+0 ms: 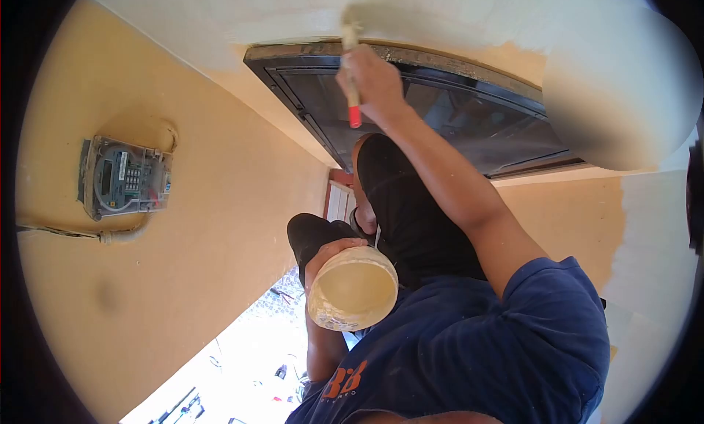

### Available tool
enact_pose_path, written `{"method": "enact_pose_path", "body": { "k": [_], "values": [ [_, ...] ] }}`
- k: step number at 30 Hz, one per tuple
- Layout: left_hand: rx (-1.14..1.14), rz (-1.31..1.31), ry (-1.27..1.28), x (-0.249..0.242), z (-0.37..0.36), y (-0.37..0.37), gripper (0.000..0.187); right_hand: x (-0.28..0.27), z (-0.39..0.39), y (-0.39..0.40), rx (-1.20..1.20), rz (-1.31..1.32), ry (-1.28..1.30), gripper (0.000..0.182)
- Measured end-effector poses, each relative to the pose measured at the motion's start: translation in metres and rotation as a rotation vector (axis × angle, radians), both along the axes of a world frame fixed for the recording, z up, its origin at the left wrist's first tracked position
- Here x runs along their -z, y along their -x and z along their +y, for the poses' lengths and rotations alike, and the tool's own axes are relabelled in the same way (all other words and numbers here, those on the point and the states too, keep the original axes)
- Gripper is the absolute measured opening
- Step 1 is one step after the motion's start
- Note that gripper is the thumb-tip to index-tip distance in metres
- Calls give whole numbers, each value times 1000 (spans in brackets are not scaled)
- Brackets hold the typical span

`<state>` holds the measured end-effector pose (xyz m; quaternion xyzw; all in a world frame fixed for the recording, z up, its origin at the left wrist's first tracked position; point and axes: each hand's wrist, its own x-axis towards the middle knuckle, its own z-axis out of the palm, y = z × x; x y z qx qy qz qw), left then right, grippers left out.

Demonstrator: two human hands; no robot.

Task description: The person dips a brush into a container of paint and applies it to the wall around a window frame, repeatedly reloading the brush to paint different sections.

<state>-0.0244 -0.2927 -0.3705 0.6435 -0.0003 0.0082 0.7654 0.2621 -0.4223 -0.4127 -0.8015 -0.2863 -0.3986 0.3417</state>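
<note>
My right hand [372, 83] is closed around the handle of a paintbrush [353, 94], which has a red end pointing down. The bristles touch or hover close over the pale wall [293, 13], just above the top edge of a dark window frame [440, 68]. Low against my body, my left hand [334, 255] wraps round the side of a paint bucket [354, 288]. Cream paint coats its inner wall and rim, and the mouth tilts up toward me. Part of the left fingers is hidden behind the bucket.
On the yellow wall [220, 145] at left sits an electricity meter [125, 178] in a clear case, with a cable [62, 233] running from it. Far below, a bright floor [249, 351] holds several scattered items. My bent knees are close under the window.
</note>
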Motion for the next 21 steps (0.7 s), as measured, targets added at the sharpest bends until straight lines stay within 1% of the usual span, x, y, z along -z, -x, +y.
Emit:
{"method": "enact_pose_path", "body": {
  "k": [2,3,4,5,6,8,9,11,12,14,15,18,19,20,21],
  "values": [
    [23,-31,10,6,2,-1,25,1,-33,4,93,8,86,28],
    [16,-32,16,10,4,-1,25,3,-54,8,121,44,92,27],
    [33,-7,43,15,7,-1,29,6,-75,14,148,80,100,25],
    [49,19,70,20,9,1,34,9,-93,20,231,83,103,24],
    [38,21,78,25,10,2,34,10,-110,27,313,85,106,23],
    [50,-71,252,33,13,4,45,10,-143,40,326,-58,168,24],
    [39,-69,254,36,15,5,45,11,-148,46,316,-56,171,24],
    [107,-167,153,42,20,4,47,15,-153,56,430,21,65,20],
    [107,-164,152,44,23,4,47,11,-149,57,430,25,64,20],
    [161,-124,117,49,26,3,46,-1,-133,57,327,0,-52,15],
    [169,-122,113,51,25,3,46,3,-125,55,336,1,-57,15],
    [172,-113,151,49,21,3,46,25,-89,27,40,242,-126,20],
    [164,-134,180,46,18,0,46,23,-74,21,-64,316,-150,22],
    [154,-154,211,41,15,-2,46,20,-60,16,-64,312,-157,22],
    [156,-155,206,31,8,-3,46,7,-44,13,-64,103,-60,21]
  ]
}}
